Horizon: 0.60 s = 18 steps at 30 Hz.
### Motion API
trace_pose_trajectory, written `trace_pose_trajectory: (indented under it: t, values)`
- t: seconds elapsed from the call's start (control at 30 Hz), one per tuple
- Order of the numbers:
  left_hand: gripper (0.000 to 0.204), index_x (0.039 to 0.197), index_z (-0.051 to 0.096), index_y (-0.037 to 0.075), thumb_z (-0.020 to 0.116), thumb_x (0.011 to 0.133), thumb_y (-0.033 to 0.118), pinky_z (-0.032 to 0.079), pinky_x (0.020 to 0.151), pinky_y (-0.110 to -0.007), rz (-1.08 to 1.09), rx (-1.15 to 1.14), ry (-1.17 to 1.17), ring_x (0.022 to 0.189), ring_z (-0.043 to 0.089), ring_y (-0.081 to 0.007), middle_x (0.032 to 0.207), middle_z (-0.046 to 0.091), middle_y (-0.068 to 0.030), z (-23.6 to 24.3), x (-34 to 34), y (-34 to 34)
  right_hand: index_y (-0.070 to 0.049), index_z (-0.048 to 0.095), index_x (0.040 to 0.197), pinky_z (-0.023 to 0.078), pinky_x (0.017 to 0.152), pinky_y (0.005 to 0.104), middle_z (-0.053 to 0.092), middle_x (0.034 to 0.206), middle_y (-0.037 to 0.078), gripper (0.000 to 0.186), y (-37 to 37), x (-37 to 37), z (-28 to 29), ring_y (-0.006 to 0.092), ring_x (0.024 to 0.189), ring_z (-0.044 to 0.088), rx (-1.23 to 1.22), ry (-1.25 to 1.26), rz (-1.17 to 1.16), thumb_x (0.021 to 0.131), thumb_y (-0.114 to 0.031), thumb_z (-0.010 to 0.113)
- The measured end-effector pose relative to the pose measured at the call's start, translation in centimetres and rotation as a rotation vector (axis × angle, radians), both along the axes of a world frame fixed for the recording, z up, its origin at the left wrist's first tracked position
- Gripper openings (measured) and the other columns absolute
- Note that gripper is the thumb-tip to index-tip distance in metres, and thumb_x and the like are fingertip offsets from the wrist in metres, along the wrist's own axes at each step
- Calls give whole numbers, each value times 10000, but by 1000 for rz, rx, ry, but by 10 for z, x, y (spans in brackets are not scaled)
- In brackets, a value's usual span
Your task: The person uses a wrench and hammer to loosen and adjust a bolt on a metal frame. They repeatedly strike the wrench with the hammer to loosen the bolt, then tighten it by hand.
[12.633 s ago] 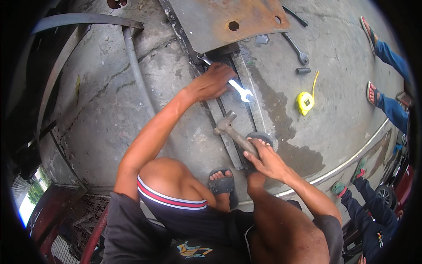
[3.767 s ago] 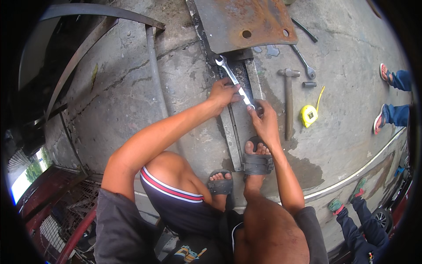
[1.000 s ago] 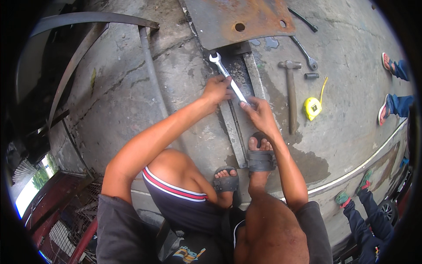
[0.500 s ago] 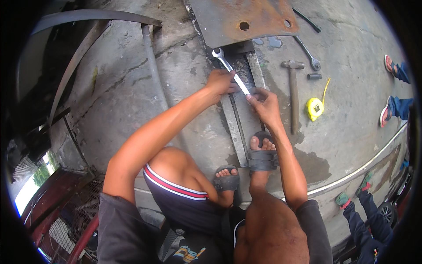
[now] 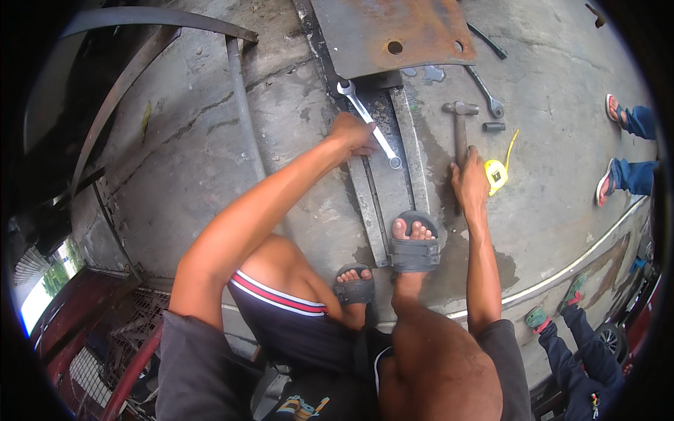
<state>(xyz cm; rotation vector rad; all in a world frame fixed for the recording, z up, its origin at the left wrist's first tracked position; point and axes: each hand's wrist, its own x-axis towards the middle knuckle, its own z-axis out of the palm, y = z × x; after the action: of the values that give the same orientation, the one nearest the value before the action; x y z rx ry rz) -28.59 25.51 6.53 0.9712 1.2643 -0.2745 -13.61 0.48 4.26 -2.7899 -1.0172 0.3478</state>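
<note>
My left hand (image 5: 351,133) is closed round a combination wrench (image 5: 361,111). The open jaw of the wrench lies just under the near edge of a rusty steel plate (image 5: 393,21), and its ring end points back toward my feet. Out to the right, my right hand (image 5: 472,182) grips the handle of a hammer (image 5: 460,133), which lies on the concrete with its head away from me. Beside that hand is a yellow tape measure (image 5: 496,175) with a bit of tape drawn out. Beneath the plate, two metal rails (image 5: 414,140) run toward my sandals.
A ratchet (image 5: 495,107), a black socket (image 5: 493,127) and a dark bar (image 5: 491,42) lie beyond the hammer. Curved steel strips (image 5: 133,91) stand at the left. At the right are other people's feet (image 5: 605,184), and a red metal frame (image 5: 133,372) is at lower left.
My right hand has let go of the wrench's ring end and moved right onto the hammer handle. The left hand keeps hold of the wrench in nearly the same place.
</note>
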Motion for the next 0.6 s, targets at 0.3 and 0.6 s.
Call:
trace_pose_trajectory:
  t: [0.3,0.6]
  values:
    - [254,1026,579,-137,640,965,102,613,557,-325,-9,22,-164,734,740,-288,892,698,-231,-17,-9,4,40,481,1126,493,655,503,611,788,283,303,-8,11,31,453,783,654,92,365,-114,956,-187,588]
    - [259,1029,636,-78,646,979,176,630,649,-319,-50,53,-179,789,745,-243,939,719,-184,-19,-14,4,19,545,1284,550,746,461,646,979,203,434,-67,-125,111,369,866,665,-43,448,689,913,-206,566]
